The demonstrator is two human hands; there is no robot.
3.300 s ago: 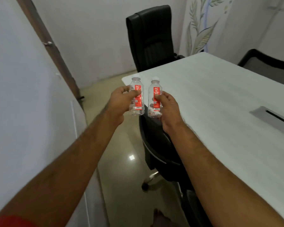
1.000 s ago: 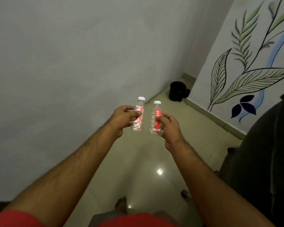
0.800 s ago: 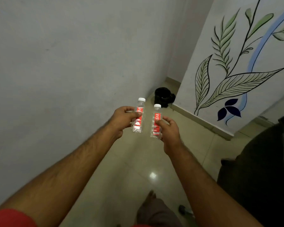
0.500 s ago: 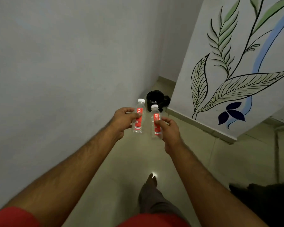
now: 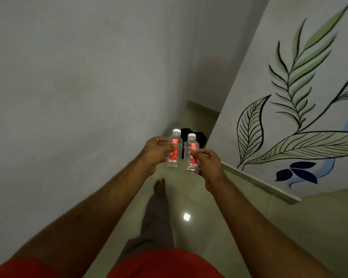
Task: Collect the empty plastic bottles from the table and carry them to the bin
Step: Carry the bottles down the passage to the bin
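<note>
Fingertips (image 5: 174, 146) of the left hand (image 5: 155, 152) are closed round the red label of one small clear bottle (image 5: 174, 150), thumb across the front and the other fingers behind. The right hand (image 5: 208, 167) is wrapped likewise round a second bottle (image 5: 191, 153), its thumb pressed on the label. Both bottles are held upright, white caps on, side by side with a narrow gap between them, and look empty.

The carrying step is judged to be in hand: the bottles are held out ahead over the tiled floor (image 5: 219, 227), and a dark bin (image 5: 199, 137) is seen just beyond them in the corner where the grey wall (image 5: 78, 77) meets the wall painted with leaves (image 5: 289, 97). One trousered leg (image 5: 157, 217) is stretched forward.

What the next move calls for, by this reading, is a further approach until the hands are above the bin's mouth, then a release of each bottle in turn. The mouth is largely hidden behind the bottles, so its width cannot be told.

Counted: two bottles, two hands, one bin.
</note>
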